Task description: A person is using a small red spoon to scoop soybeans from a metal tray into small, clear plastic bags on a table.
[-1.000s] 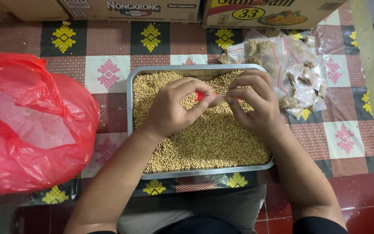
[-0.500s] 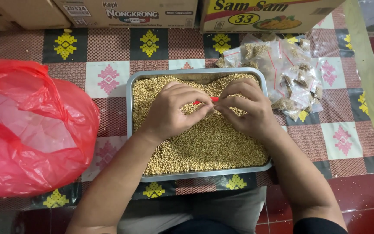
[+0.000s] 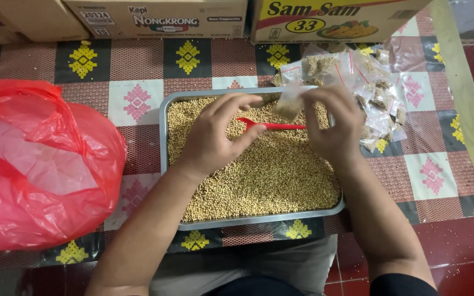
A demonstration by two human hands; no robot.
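Small clear bag (image 3: 289, 105) pinched between both hands' fingers (image 3: 248, 101), apparently.

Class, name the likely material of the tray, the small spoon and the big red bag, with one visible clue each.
Tray: probably metal, grey with a dull sheen.
Spoon: likely plastic, uniform bright red, thin.
Bag: thin plastic film, glossy, crinkled, partly see-through.
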